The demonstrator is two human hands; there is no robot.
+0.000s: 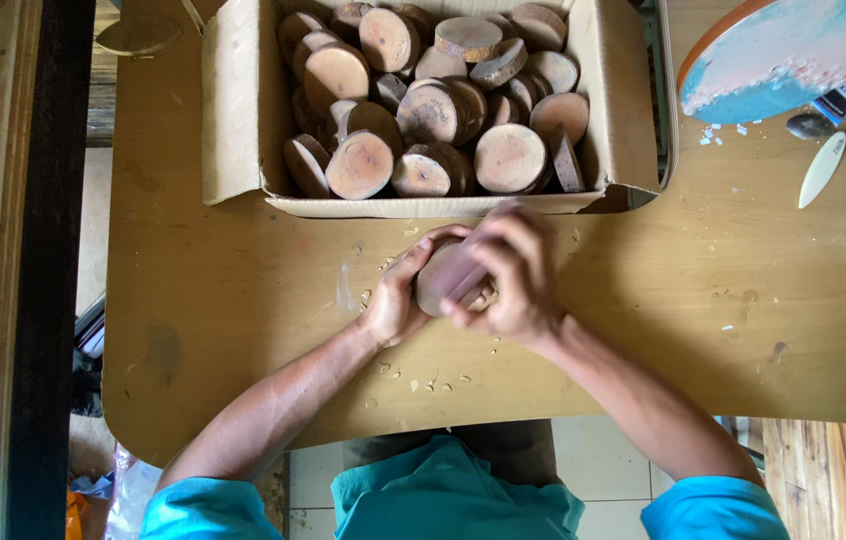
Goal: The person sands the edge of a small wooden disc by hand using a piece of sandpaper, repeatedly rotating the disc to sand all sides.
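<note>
Now I see left hand [395, 300] and right hand [509, 272] both gripping 1 wood slice [440, 277] | brown cardboard box [233, 110] of slices just behind | round blue disc [783, 50] at far right.

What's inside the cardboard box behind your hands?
The cardboard box holds a loose pile of round wood slices, bark edged, some flat and some tilted on edge. The box floor and any lower layers are covered by the pile.
</note>
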